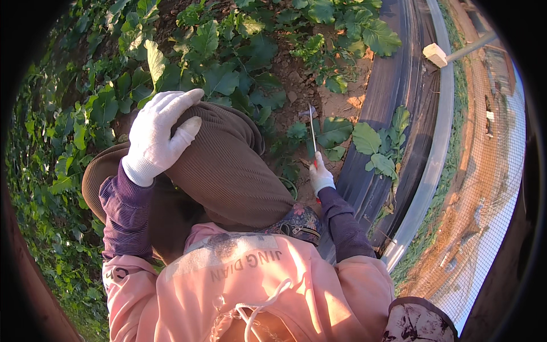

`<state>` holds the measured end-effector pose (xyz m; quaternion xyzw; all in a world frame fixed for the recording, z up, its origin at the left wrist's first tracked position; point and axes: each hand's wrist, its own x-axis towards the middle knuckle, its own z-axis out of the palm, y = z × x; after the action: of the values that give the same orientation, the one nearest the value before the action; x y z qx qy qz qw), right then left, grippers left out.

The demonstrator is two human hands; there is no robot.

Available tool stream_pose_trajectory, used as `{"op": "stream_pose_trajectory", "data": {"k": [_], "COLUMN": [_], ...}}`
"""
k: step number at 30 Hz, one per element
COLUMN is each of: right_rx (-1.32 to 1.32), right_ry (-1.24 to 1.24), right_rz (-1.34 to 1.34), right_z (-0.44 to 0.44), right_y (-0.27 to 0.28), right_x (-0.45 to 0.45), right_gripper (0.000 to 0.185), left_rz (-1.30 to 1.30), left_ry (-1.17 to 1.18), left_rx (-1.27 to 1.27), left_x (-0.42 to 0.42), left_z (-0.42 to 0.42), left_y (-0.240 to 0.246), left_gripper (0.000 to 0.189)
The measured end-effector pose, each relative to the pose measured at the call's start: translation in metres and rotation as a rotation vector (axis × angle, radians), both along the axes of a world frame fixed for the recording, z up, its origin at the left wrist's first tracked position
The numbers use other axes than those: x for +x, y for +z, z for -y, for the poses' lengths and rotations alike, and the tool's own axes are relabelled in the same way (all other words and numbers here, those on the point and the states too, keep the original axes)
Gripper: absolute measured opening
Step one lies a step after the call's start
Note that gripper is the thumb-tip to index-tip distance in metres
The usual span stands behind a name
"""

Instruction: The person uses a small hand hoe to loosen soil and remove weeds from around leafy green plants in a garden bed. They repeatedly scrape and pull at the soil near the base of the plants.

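My left hand (160,130), in a white knit glove, rests on the knee of my brown corduroy trousers (230,166). Its thumb is spread from the fingers and it holds nothing. Lower to the right, my white-gloved right hand (320,176) is closed around the red handle of a small hand hoe (312,130). The hoe's thin metal shaft points away from me, and its blade is at the bare soil (299,92) between leafy plants. Right beside the shaft grows a low plant with broad green leaves (335,131).
Dense leafy greens (222,77) fill the left and far side. Black plastic film (384,85) runs along the right, with a leafy plant (382,147) growing there. Past it are a pale curved strip (440,115), a pole with a whitish block (435,55) and mesh netting (491,179).
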<state>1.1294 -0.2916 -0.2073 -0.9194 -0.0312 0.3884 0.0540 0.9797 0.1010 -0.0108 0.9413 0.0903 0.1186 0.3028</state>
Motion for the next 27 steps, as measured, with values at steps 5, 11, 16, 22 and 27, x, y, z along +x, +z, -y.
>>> {"op": "stream_pose_trajectory", "data": {"k": [5,11,16,22,27], "right_rx": [-0.048,0.104,0.017,0.198,0.122], "right_ry": [0.022,0.094,0.126,-0.047,0.070], "right_rz": [-0.044,0.071,-0.016,0.109,0.063], "right_z": [0.040,-0.011,-0.006,-0.050,-0.048], "right_y": [0.009,0.027,-0.016,0.001,-0.021], "right_x": [-0.017,0.010,0.014,0.028,0.065], "right_gripper": [0.060,0.061,0.062,0.060,0.058], "left_rz": [-0.011,-0.018,0.007,-0.012,0.023], "left_ry": [0.010,-0.003,0.004,0.012,-0.017], "left_rx": [0.013,0.010,0.004,0.046,0.028], "left_x": [0.001,0.004,0.006,0.000,0.006], "left_z": [-0.001,0.001,-0.001,0.000,-0.001], "left_y": [0.000,0.001,0.000,-0.001,-0.002], "left_gripper": [0.040,0.040,0.039,0.039,0.038]}}
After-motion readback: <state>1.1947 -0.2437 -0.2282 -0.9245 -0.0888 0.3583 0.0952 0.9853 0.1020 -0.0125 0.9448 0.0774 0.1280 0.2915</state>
